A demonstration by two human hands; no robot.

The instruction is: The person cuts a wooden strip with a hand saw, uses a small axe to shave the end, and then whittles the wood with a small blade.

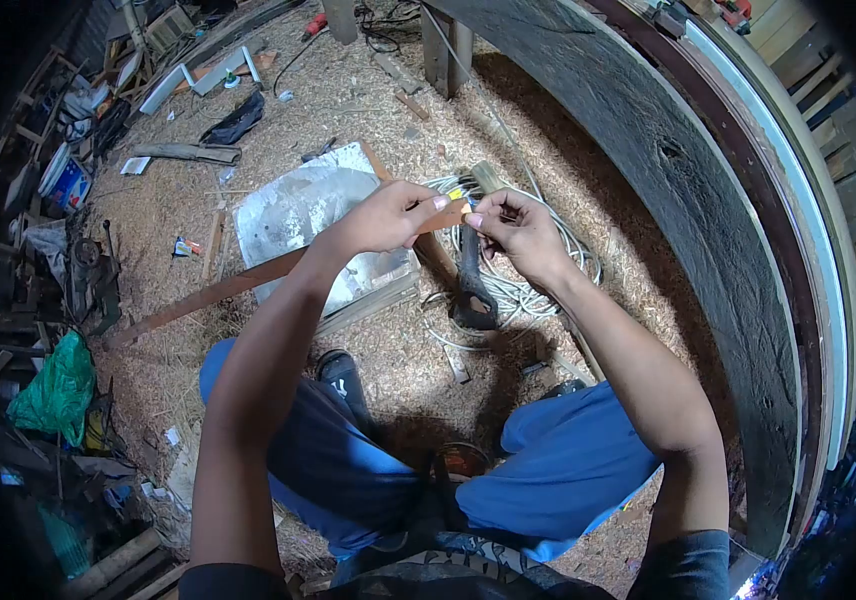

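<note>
My left hand (395,216) is closed on a long, thin wooden strip (238,286), near the strip's right end. The strip slants down to the left, across a whitish, stained board (298,210) on the ground. At the strip's right end, my right hand (522,236) has thumb and fingers pinched together. Something small and pale shows at those fingertips; I cannot make out what it is. Below the hands lies a dark tool handle (475,308) with a hole in it, beside a coil of pale cable (533,298).
Wood shavings (348,90) cover the ground. A large curved dark plank (693,170) stands along the right. On the left are a green plastic bag (56,390), a white bucket (66,182) and piled scrap. A black plastic piece (235,120) lies farther back.
</note>
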